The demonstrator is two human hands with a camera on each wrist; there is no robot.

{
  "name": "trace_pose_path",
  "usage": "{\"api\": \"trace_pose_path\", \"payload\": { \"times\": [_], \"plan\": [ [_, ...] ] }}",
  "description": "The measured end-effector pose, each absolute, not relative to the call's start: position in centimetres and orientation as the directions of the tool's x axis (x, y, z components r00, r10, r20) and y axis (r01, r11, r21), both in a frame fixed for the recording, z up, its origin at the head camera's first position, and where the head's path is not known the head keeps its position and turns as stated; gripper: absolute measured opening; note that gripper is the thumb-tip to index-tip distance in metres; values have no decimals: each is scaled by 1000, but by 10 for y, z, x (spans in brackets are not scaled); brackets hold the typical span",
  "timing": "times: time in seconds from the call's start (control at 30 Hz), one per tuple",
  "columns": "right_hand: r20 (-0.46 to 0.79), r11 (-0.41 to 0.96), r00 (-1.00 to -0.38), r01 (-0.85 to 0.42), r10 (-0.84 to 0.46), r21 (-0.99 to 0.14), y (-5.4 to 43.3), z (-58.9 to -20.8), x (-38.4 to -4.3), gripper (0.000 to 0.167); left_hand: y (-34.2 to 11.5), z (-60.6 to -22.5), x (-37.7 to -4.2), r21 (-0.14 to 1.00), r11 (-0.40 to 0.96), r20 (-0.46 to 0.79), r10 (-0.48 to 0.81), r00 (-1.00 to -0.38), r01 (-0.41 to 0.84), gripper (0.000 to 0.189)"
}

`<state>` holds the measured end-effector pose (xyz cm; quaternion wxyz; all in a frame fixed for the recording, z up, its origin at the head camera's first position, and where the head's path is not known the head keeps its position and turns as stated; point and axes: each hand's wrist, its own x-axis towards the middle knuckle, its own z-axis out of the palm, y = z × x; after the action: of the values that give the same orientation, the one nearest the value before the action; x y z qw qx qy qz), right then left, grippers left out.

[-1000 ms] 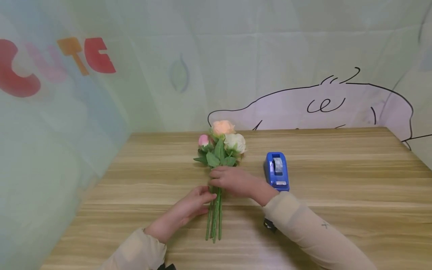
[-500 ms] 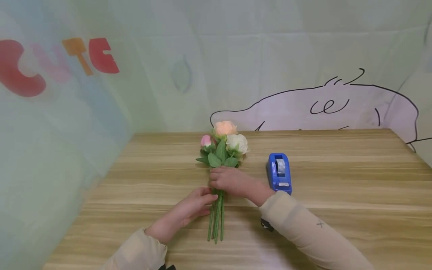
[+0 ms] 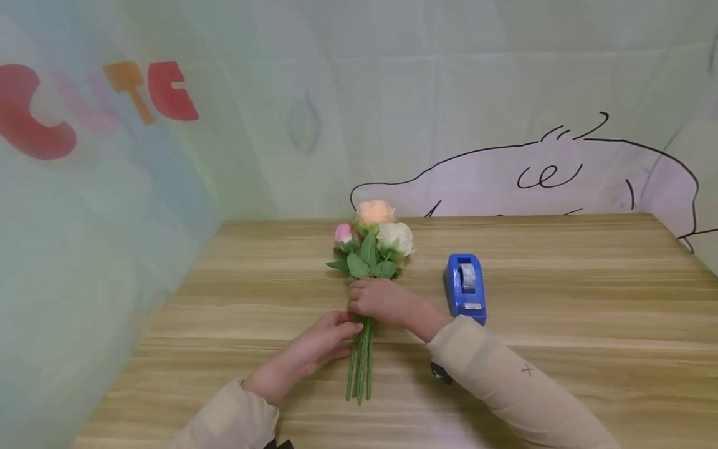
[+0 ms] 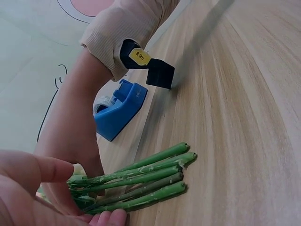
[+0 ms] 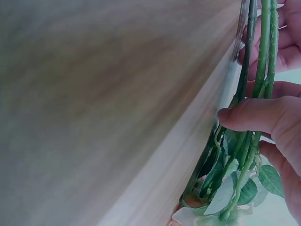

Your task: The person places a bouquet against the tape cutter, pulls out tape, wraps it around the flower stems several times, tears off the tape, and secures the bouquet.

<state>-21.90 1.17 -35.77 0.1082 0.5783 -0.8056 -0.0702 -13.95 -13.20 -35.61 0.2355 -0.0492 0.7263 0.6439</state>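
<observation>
A bunch of artificial flowers (image 3: 367, 249), with a peach bloom (image 3: 376, 212), a white bloom (image 3: 396, 238) and a pink bud (image 3: 343, 233), lies mid-table, blooms pointing away. Just below the leaves, my right hand (image 3: 387, 302) grips the green stems. Its thumb (image 5: 254, 115) crosses over them in the right wrist view. Lower down, my left hand (image 3: 320, 343) loosely holds the stems from the left, thumb on the near side and fingers behind. In the left wrist view the cut stem ends (image 4: 181, 165) stick out past both hands.
A blue tape dispenser (image 3: 455, 302) with a clear roll stands right of the flowers, close by the right wrist. The wood-grain table (image 3: 561, 299) ends at a printed cloth backdrop (image 3: 392, 112) behind and to the left.
The whole head view has shifted slightly to the right. Both hands keep their places on the stems, and the flowers and tape dispenser have not visibly moved on the table.
</observation>
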Motion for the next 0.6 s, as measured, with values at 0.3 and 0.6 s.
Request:
{"api": "trace_pose_path", "payload": {
  "times": [0.3, 0.6],
  "plan": [
    [77, 350, -341, -909, -937, 227, 10, -358, -219, 12, -131, -357, -140, 910, 155, -411, 220, -885, -384, 47],
    [87, 347, -336, -902, -938, 257, 8, -358, -219, 9, -129, -357, -138, 913, 134, -407, 214, -888, -386, 48]
  ]
}}
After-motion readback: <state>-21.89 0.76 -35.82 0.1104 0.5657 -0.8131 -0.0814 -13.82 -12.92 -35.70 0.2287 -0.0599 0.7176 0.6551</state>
